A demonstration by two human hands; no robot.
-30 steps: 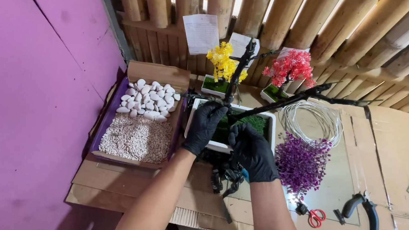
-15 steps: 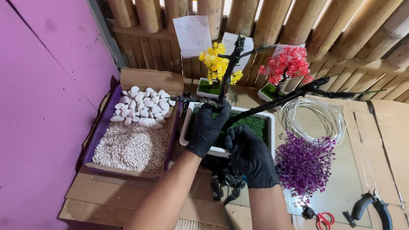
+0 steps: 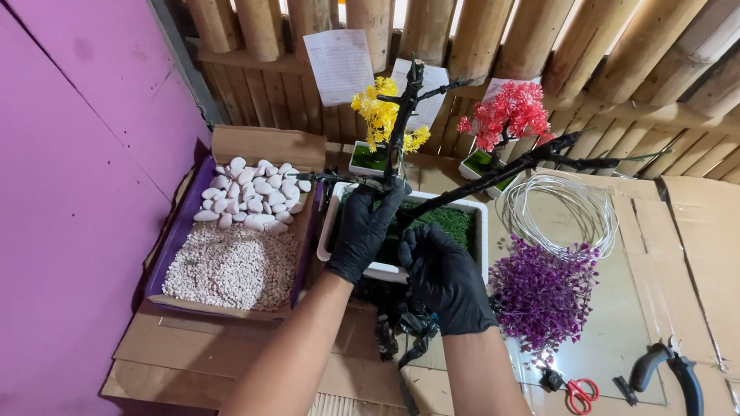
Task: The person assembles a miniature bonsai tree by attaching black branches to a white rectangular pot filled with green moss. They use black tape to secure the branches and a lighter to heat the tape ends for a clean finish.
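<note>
Head view of a cardboard-covered worktop (image 3: 220,356), bounded on the left by a flat purple wall (image 3: 27,202) and at the back by a fence of round bamboo poles (image 3: 583,57); bare cardboard lies open along the near edge and to the far right. At centre stands a white rectangular planter filled with green moss-like matting (image 3: 464,222), from which a black, rough, forked artificial tree trunk (image 3: 401,121) rises, 1 branch upright and 1 slanting right. The left hand (image 3: 363,230), in a black glove, is closed around the base of the trunk inside the planter. The right hand (image 3: 445,274), also gloved in black, is curled at the planter's near rim beside the trunk; whether its fingers clasp anything cannot be told. Just left of the planter, a purple-lined cardboard tray (image 3: 236,240) holds smooth white pebbles above fine pale gravel. Just right lie a bushy purple artificial flower cluster (image 3: 543,292) and a coil of silver wire (image 3: 559,213). Behind stand 2 small potted trees, yellow (image 3: 383,123) and red (image 3: 510,117). Red-handled scissors (image 3: 578,393) and black-handled pliers (image 3: 670,377) lie near the front right.
</note>
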